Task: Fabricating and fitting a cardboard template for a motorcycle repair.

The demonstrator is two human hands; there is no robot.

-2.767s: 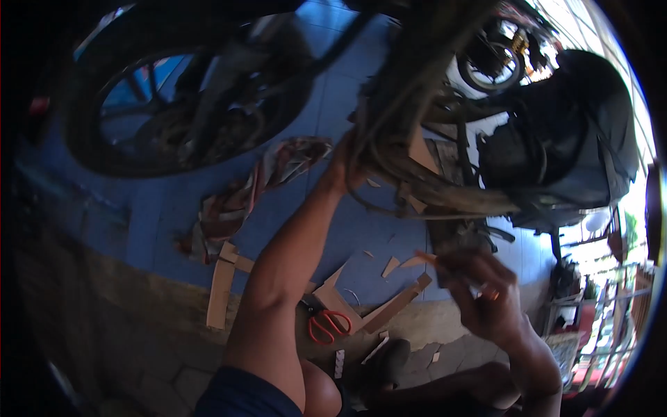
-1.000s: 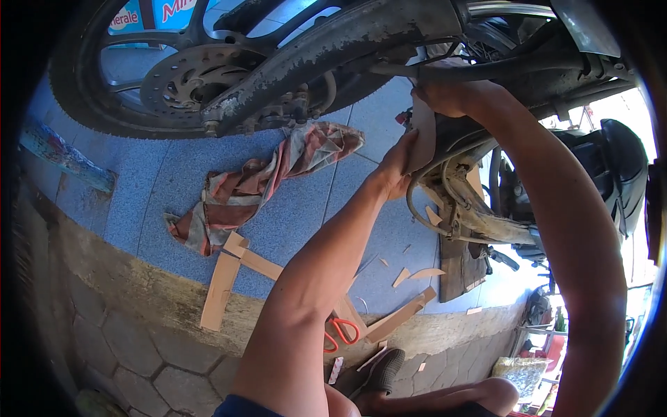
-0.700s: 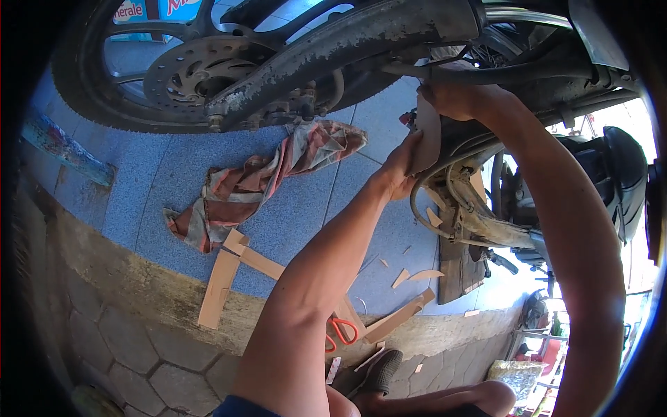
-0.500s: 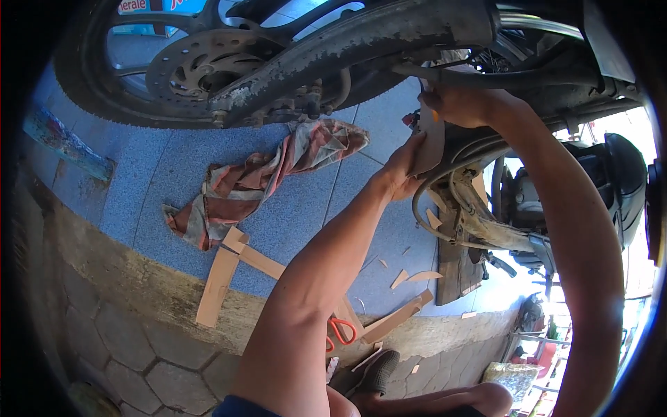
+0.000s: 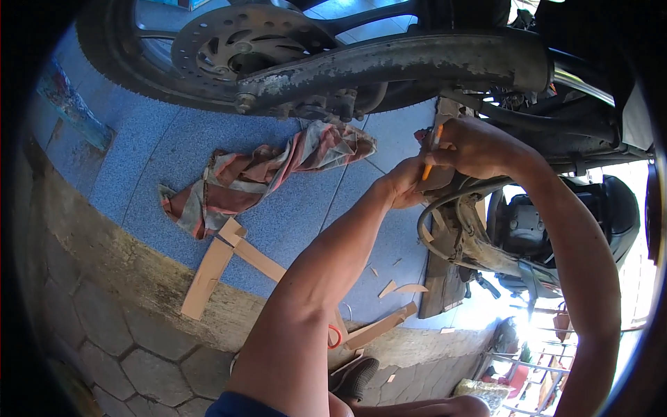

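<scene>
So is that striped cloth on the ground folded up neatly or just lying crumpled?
Crumpled. The striped cloth lies bunched and twisted in a long heap on the blue paving below the motorcycle wheel, with no flat folds.

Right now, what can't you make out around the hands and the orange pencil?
Head view only.
- Orange pencil: the tip and lower end are hidden between the right hand and left hand.
- Brown piece behind the hands: mostly covered by them; its shape is unclear.
- Red-handled scissors: the left forearm hides all but one loop.
- Motorcycle wheel: cut off by the top edge.
- Lower right: overexposed glare, no detail.
</scene>
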